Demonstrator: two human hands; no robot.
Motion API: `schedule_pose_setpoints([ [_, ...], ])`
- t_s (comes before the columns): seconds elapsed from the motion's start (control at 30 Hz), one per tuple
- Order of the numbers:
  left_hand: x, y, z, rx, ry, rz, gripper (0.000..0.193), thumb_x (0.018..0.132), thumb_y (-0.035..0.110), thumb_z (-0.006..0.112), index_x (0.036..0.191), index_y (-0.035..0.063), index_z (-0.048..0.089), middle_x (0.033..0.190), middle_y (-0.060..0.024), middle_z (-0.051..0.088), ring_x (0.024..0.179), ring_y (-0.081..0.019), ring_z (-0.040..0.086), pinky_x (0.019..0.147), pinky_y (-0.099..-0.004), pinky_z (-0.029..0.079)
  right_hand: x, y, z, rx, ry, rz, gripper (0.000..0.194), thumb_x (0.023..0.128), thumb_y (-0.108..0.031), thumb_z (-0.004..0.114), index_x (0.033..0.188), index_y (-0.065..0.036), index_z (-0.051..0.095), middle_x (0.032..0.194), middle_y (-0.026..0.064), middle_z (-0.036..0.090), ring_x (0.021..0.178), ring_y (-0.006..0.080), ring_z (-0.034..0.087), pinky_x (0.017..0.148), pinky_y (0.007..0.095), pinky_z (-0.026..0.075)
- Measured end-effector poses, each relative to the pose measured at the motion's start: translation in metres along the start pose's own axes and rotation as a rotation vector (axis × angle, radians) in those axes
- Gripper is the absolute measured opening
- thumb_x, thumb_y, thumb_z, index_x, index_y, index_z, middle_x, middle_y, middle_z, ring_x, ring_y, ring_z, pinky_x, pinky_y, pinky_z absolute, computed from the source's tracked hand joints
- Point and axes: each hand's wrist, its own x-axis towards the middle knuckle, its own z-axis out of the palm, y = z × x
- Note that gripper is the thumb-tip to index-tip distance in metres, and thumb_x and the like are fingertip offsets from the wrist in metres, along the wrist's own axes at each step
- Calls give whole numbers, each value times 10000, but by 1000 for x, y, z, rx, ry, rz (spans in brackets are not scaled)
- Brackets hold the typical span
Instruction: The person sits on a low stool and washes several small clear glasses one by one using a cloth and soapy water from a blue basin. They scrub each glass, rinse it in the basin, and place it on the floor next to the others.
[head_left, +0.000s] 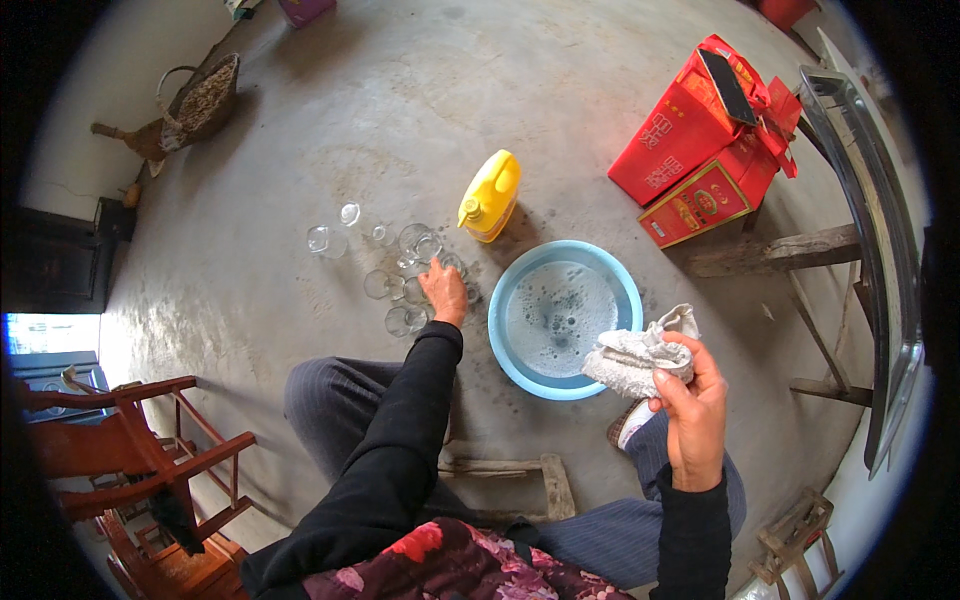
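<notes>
My left hand (445, 291) reaches down among several clear drinking glasses (384, 284) on the concrete floor. Its fingertips are at a glass (453, 264) beside the basin, and whether they grip it is hard to see. In my right hand (694, 405) is a folded white terry cloth (637, 364), held over the right rim of a light blue plastic basin (500, 352). Soapy water (566, 315) with suds and bubbles fills the basin's lower part. Just beyond it stands a yellow plastic jug (491, 196) with a handle and a pump or cap on top.
Red gift boxes (667, 142) with a black smartphone (727, 86) on top stand at the right, near a wooden-legged table (780, 251). A wicker basket (202, 97) is at the far left wall. Wooden chairs (165, 457) stand at left; a low wooden stool (556, 487) lies below me.
</notes>
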Motion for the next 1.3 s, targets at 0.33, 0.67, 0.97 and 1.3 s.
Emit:
schedule_pose_setpoints([
  [0.33, -2, -3, 9, 181, 41, 26, 179, 786, 180, 603, 774, 79, 751, 1148, -130, 599, 1238, -307, 459, 1073, -561, 221, 0, 0, 2, -9, -11, 28, 352, 835, 20, 613, 1184, -17, 603, 947, 43, 643, 696, 55, 543, 584, 191, 450],
  [0.67, -7, -5, 11, 174, 35, 50, 172, 793, 166, 596, 811, 62, 732, 1225, -167, 578, 1305, -348, 414, 1117, -593, 155, 0, 0, 2, -15, -32, 37, 368, 840, 35, 604, 1206, -4, 582, 975, 41, 638, 754, 61, 566, 592, 198, 449],
  [0.97, 1, -3, -22, 116, 176, 95, 100, 772, 176, 655, 802, 81, 658, 1038, -87, 578, 1052, -279, 504, 890, -447, 339, -3, 0, 9, 17, -20, 9, 350, 823, 41, 612, 1167, -25, 614, 964, 42, 642, 694, 54, 537, 575, 190, 446],
  [1.3, 108, -88, -47, 11, 108, -312, 149, 824, 124, 590, 954, 105, 661, 1029, -141, 621, 1026, -332, 584, 827, -478, 471, 1, 6, 10, 0, 15, 4, 352, 821, 35, 608, 1170, -10, 603, 965, 53, 639, 711, 72, 554, 574, 197, 446],
])
